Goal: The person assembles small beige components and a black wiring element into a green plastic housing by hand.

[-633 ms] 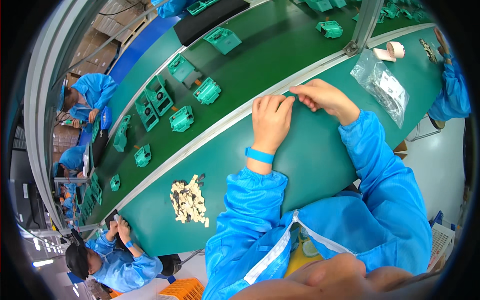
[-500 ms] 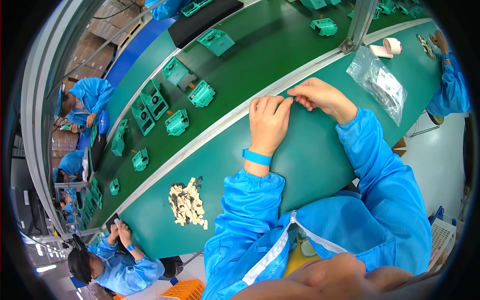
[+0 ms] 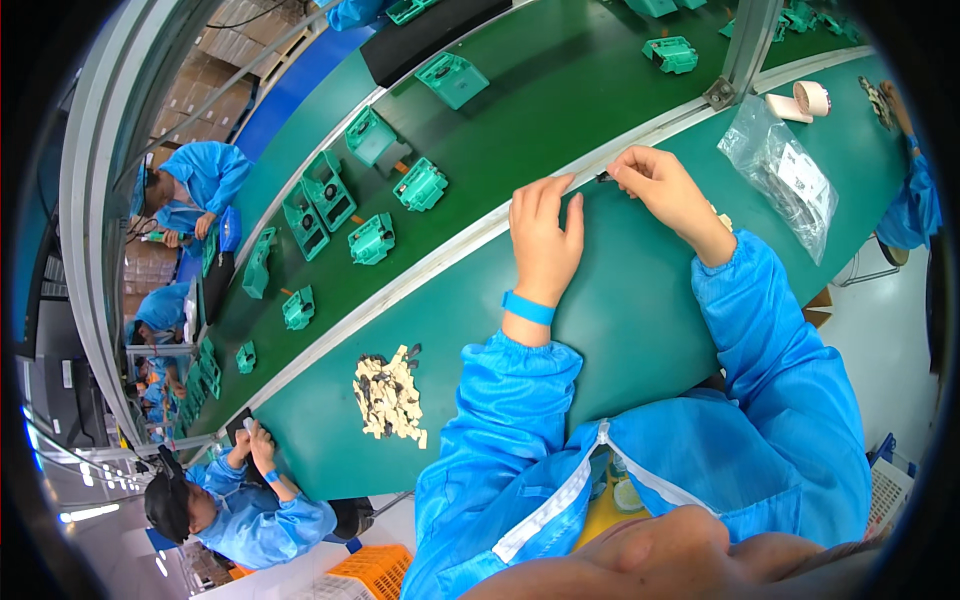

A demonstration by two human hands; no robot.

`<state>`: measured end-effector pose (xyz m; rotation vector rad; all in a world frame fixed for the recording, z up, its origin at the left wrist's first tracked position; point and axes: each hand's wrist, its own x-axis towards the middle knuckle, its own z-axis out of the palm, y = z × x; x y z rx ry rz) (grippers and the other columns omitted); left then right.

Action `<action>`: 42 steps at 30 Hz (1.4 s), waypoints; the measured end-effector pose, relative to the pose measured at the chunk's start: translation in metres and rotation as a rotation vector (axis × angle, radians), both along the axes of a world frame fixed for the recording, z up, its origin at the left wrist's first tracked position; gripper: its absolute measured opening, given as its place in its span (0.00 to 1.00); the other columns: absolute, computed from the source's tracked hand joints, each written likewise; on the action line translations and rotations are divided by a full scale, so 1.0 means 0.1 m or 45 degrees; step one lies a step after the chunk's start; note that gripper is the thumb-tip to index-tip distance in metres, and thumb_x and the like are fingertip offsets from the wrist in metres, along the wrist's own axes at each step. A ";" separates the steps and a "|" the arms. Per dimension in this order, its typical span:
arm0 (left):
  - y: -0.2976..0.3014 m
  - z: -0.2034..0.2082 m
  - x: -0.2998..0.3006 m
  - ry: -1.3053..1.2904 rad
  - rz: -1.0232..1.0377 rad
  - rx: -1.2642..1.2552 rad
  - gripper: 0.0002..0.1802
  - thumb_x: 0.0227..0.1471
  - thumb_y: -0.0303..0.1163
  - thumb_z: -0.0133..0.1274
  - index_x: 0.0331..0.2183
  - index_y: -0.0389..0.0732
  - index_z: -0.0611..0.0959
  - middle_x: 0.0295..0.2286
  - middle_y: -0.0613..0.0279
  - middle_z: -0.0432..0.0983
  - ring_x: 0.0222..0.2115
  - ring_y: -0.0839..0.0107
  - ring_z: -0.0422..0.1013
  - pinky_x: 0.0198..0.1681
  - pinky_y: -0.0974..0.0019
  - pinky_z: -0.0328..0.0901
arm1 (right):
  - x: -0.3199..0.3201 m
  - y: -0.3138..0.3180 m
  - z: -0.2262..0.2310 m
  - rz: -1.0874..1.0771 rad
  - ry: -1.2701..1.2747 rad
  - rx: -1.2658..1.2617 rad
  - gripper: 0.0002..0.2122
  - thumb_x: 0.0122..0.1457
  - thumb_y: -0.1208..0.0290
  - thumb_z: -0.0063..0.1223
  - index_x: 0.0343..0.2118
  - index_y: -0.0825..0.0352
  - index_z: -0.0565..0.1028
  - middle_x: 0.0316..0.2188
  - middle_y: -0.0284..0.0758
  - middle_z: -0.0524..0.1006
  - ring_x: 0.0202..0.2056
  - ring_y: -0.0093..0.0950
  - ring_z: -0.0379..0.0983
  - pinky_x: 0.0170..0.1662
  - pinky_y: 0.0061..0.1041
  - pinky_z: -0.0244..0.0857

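Over the near green worktop (image 3: pixel 620 300), my right hand (image 3: pixel 668 195) pinches a small black piece (image 3: pixel 605 177) between thumb and fingertips. The piece is mostly covered, so its kind is unclear. To its left, my left hand (image 3: pixel 547 235) wears a blue wristband (image 3: pixel 528 307); its thumb stands away from the stretched fingers, and I see nothing held. A small cream-coloured bit (image 3: pixel 722 216) shows beside my right wrist. Farther left on the worktop lies a loose pile of small cream and black pieces (image 3: pixel 388 395).
Past the pale rail (image 3: pixel 440 245), teal plastic housings (image 3: pixel 420 184) sit on the dark green belt. A clear plastic bag (image 3: pixel 780 180) and a pinkish handheld fan (image 3: pixel 808 99) lie to the right. A metal post (image 3: pixel 745 50) rises by the rail. Co-workers in blue (image 3: pixel 265 520) sit nearby.
My hands have drawn apart: the left fingers have opened away from the right hand, which keeps its pinch. The cream bit by my right wrist has come into sight. The whole view has shifted slightly.
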<state>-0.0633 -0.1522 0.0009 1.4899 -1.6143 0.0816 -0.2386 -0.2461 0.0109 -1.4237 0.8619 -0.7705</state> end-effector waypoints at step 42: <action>-0.13 -0.27 0.04 0.137 0.023 0.401 0.07 0.55 0.28 0.55 0.36 0.40 0.84 0.32 0.55 0.79 0.36 0.52 0.73 0.42 0.51 0.67 | 0.04 0.04 -0.21 0.249 0.392 -0.400 0.09 0.56 0.69 0.62 0.31 0.70 0.77 0.25 0.40 0.80 0.28 0.33 0.78 0.34 0.32 0.72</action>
